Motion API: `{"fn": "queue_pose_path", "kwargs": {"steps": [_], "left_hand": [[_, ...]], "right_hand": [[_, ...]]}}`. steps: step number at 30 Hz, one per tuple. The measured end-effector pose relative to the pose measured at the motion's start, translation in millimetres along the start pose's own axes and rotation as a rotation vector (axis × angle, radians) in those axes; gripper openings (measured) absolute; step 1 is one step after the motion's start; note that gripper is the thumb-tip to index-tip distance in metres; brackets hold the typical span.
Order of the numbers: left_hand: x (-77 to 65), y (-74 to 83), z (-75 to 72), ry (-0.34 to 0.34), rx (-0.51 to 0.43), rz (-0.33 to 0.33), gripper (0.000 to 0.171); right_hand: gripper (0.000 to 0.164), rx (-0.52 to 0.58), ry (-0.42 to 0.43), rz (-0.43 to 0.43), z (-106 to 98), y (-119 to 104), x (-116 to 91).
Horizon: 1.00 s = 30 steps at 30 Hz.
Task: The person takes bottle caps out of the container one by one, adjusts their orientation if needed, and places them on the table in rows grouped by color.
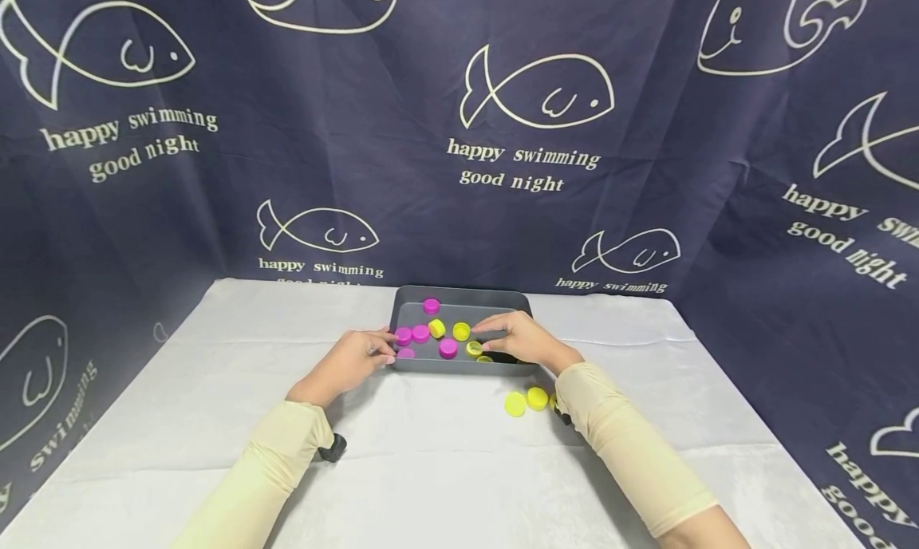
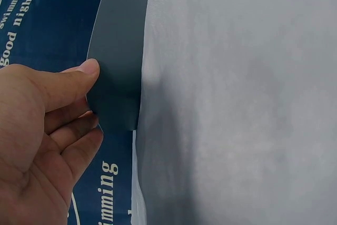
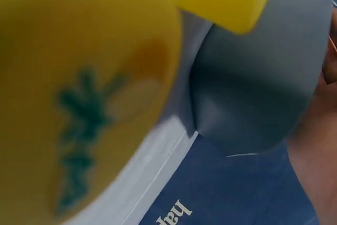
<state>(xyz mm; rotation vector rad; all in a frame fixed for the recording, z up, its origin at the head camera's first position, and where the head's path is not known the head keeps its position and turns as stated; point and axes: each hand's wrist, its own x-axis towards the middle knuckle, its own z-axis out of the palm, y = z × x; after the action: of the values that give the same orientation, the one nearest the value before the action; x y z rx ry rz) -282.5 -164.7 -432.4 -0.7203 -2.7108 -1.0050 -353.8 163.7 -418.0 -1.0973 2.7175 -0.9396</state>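
A dark grey tray (image 1: 459, 366) holds several magenta caps (image 1: 448, 349) and several yellow caps (image 1: 462, 331). My left hand (image 1: 353, 363) grips the tray's left end; in the left wrist view its thumb (image 2: 89, 68) lies on the rim, with fingers curled against the wall. Over the tray's right part is my right hand (image 1: 527, 337), thumb and fingers held apart. Its fingertips are right beside one yellow cap, and its thumb is at the edge of another yellow cap (image 1: 474, 349). In the right wrist view the hand shows only at the right edge.
Several more yellow caps (image 1: 537, 398) lie on the white cloth (image 1: 431, 453) in front of the tray, partly behind the right sleeve. One large blurred yellow cap (image 3: 31, 104) with a green mark fills the right wrist view's left. A navy curtain (image 1: 416, 134) stands behind.
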Motion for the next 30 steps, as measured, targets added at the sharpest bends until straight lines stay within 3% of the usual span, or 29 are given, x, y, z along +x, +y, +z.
{"fn": "queue_pose_path", "kwargs": {"steps": [9, 24, 30], "left_hand": [[0.1, -0.7, 2.7, 0.004, 0.009, -0.007, 0.005], [1.0, -0.7, 1.4, 0.013, 0.011, -0.01, 0.004], [-0.9, 0.3, 1.3, 0.006, 0.002, -0.006, 0.005]], "right_hand": [[0.036, -0.098, -0.112, -0.034, 6.5, 3.6, 7.3], [0.028, -0.119, -0.084, -0.132, 11.9, 3.4, 11.7], [0.026, -0.104, -0.085, -0.122, 14.7, 8.2, 10.3]]}}
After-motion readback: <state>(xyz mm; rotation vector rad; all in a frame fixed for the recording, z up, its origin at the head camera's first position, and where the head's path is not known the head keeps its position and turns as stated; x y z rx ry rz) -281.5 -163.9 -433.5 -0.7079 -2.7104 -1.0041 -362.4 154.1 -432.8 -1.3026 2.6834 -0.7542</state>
